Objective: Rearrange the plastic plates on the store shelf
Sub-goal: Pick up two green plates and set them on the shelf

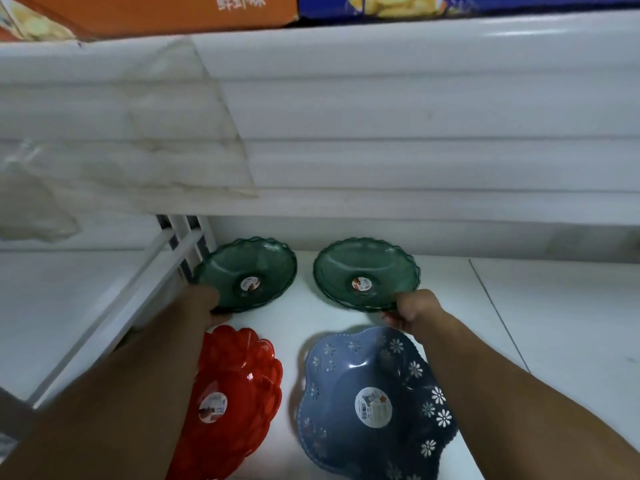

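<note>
Fingers of left hand and right hand clamped on sticker-labelled left green plate and right green plate, print unreadable

You've got two green plates mid-frame, one red plate lower left, one blue plate lower right.

White Chinese characters, cut off by the top edge of the frame and not fully readable, stand on the orange box at the upper left. The round stickers at the centres of the left green plate, right green plate, red plate and blue plate carry print too small to read
</note>
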